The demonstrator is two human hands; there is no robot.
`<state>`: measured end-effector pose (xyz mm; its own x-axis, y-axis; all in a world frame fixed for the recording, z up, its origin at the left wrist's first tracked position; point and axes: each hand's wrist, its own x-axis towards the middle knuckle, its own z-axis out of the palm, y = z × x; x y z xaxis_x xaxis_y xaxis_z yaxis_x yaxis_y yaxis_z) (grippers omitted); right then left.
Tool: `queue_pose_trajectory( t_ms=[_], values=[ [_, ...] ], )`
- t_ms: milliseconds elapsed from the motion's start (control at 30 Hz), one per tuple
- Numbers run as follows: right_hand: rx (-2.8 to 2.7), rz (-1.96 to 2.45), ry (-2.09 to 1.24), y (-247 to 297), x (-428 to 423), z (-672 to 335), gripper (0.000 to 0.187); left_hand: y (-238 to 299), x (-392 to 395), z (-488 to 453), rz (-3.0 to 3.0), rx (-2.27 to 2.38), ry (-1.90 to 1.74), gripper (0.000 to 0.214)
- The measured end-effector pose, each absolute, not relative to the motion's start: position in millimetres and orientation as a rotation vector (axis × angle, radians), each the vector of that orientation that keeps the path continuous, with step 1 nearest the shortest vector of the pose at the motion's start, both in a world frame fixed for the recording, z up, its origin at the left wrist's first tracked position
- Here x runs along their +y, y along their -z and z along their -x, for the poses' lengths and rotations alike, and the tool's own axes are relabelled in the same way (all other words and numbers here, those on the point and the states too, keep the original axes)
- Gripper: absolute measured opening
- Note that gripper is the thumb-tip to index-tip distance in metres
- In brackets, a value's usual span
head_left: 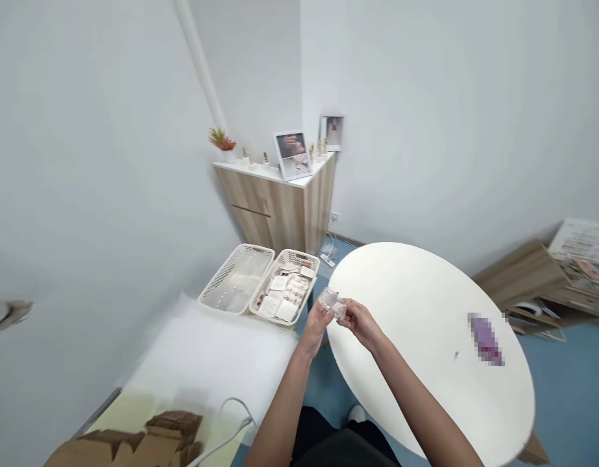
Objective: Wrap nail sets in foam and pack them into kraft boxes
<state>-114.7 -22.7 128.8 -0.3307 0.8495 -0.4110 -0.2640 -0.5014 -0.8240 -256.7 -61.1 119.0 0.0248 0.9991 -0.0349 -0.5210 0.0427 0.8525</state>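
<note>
Left hand (315,325) and right hand (361,322) together, both gripping clear plastic piece (331,303) by left edge of white table (401,285); handling under way, piece not set down; finished or not, cannot tell

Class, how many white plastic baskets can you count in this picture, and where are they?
2. One white basket is at left; the other basket is close on its right, nearer the person's left hand. No others appear hidden.
</note>
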Motion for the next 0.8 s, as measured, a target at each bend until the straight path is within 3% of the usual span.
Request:
queue_pose_trajectory(
  t_ms=[267, 400, 467, 700, 800],
  values=[
    [-1.219, 1.315, -1.36, -126.5, -55.1, -38.6, 0.043, -110.2, -65.4, 129.8, -0.535, 0.693, -1.071, 0.065],
    [-1.601, 1.185, -1.374, -132.7, -71.6, -93.5, 0.084, -101.1, -71.0, 85.2, -0.477, 0.709, -0.772, 0.068],
    [-1.771, 1.161, -1.35, -133.0, -79.1, -109.9, 0.092, -97.7, -74.1, 68.1, -0.487, 0.732, -0.679, 0.069],
    [-1.815, 1.22, -1.224, -110.5, -89.4, -127.7, 0.084, -91.5, -84.7, 39.1, -0.574, 0.82, -0.516, 0.082],
    [-1.581, 1.311, -1.294, -104.1, -88.7, -127.8, 0.078, -84.3, -90.4, 32.0, -0.666, 0.903, -0.605, 0.075]
  ],
)
